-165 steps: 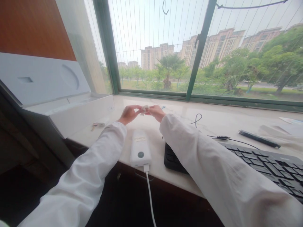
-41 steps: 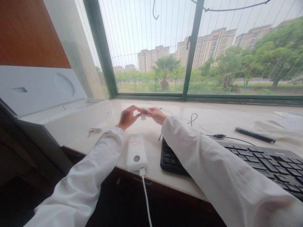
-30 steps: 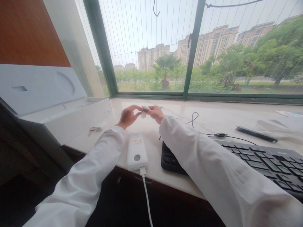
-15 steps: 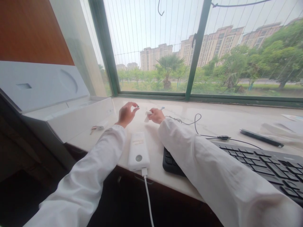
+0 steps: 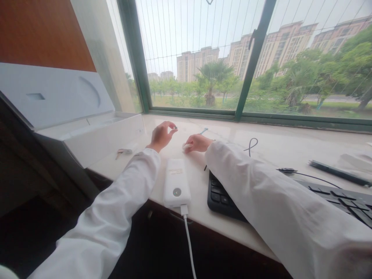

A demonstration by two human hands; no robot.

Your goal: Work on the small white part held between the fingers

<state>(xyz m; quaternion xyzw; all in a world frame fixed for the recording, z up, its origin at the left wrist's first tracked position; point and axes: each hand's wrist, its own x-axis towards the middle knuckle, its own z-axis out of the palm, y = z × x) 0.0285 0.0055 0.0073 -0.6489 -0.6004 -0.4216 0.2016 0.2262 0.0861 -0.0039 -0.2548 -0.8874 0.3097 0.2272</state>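
My left hand (image 5: 161,137) is raised over the white tabletop with thumb and forefinger pinched on a small dark metallic-looking piece (image 5: 175,128). The piece is too small to name. To its right, my right hand (image 5: 200,143) is closed around a crumpled white tissue (image 5: 186,147), which shows at the fingertips. A thin blue stick-like item (image 5: 204,131) lies just beyond that hand. Nearer to me, between my forearms, a white power bank (image 5: 177,178) lies flat, with a white cable (image 5: 188,240) plugged into its near end.
A white box (image 5: 107,135) with its lid up stands at the left. Beside it lies a small white item (image 5: 125,151). A black keyboard (image 5: 226,199) lies partly under my right sleeve. Farther right are a black cable (image 5: 314,178) and a long dark object (image 5: 338,173). A window borders the back.
The view has shifted, so the scene sits slightly right and higher. My right hand has come a little nearer to me, and the tissue looks more bunched. The left hand keeps its pinch.
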